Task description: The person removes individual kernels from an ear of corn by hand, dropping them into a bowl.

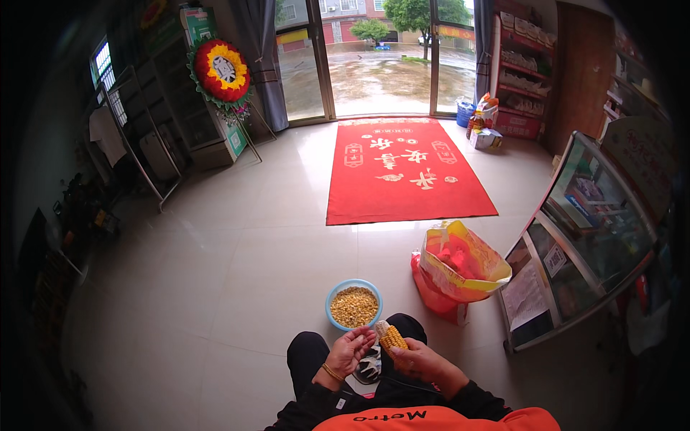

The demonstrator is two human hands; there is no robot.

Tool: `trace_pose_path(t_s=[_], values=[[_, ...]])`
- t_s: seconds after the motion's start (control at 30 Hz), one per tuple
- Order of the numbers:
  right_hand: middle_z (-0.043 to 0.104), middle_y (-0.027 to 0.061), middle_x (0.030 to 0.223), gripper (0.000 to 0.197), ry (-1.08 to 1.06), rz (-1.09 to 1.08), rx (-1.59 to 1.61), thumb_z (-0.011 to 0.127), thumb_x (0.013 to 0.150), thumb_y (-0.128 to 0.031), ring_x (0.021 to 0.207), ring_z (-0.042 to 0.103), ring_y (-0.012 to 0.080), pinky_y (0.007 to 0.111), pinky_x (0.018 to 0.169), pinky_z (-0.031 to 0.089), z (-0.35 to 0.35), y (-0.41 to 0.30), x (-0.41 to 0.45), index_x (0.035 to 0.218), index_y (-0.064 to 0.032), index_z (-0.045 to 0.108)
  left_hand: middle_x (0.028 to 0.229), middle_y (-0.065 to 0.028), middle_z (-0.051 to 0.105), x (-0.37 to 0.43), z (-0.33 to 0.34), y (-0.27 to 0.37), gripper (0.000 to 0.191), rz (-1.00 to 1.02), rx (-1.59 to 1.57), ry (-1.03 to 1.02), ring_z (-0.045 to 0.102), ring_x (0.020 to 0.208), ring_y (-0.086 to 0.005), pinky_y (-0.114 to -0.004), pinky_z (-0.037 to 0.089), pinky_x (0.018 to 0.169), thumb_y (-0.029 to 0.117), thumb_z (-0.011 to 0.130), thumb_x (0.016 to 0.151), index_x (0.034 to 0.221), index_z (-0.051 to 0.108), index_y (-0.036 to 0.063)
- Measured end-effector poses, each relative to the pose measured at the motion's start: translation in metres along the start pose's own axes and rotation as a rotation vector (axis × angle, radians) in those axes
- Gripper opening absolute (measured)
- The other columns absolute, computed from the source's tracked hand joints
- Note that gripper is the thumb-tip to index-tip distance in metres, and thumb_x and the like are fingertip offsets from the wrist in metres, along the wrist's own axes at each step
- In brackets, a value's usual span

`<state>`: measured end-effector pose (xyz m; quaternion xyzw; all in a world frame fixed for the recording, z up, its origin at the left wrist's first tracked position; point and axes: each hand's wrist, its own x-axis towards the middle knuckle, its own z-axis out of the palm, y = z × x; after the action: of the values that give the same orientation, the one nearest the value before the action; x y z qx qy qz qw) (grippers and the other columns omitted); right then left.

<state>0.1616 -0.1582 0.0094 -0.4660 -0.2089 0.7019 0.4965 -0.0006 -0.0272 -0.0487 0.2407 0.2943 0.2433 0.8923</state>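
Observation:
My right hand (428, 362) grips a dried corn cob (392, 339) by its lower part, the tip slanting up and to the left. Yellow kernels cover most of the cob, while its pale tip is bare. Close to that tip, my left hand (350, 351) has its fingers curled palm-up; whether anything lies in them is hard to see. A beaded bracelet (332, 373) circles the left wrist. Just beyond my knees, a light-blue plastic basin (328, 314) on the floor holds a heap of loose corn kernels (354, 307).
Right of the basin stands an open red-and-yellow sack (469, 288) with red material inside. A glass display case (571, 258) borders the right side. Ahead lies a red doormat (404, 199) before a glass door. A metal rack (132, 151) and a wreath on a stand (222, 70) are at left.

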Motion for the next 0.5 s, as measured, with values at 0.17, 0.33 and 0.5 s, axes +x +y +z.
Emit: trace_pose_path(t_s=[0.17,0.33,0.5], values=[[0.051,0.0041,0.071,0.032,0.009,0.011,0.017,0.06,0.085,-0.031,0.046,0.043,0.0063,0.018,0.036,0.031,0.0,-0.003,-0.003,0.099,-0.0063,0.045,0.092,-0.0105,0.061,-0.002,-0.02,0.005,0.022,-0.069,-0.002,0.056,0.062,0.083,-0.0179,-0.03,0.053,0.079,0.012,0.041,0.095,0.112,0.049,0.0005],[0.047,0.0009,0.066,0.033,0.012,0.007,-0.041,0.061,0.085,-0.034,0.042,0.038,0.0049,0.018,0.034,0.026,0.002,-0.001,-0.004,0.096,-0.0072,0.046,0.092,-0.0118,0.06,-0.006,-0.046,-0.014,0.021,-0.172,0.003,0.14,0.061,0.083,-0.0206,-0.035,0.052,0.08,0.01,0.04,0.094,0.11,0.049,-0.0003],[0.048,0.0023,0.068,0.033,0.039,0.026,-0.034,0.061,0.085,-0.034,0.043,0.041,0.0063,0.018,0.035,0.028,0.0,0.006,-0.003,0.097,-0.0067,0.045,0.092,-0.0167,0.057,-0.001,-0.068,-0.041,0.02,-0.198,-0.143,0.23,0.059,0.085,-0.0259,-0.036,0.051,0.082,0.009,0.042,0.092,0.105,0.05,-0.0049]])
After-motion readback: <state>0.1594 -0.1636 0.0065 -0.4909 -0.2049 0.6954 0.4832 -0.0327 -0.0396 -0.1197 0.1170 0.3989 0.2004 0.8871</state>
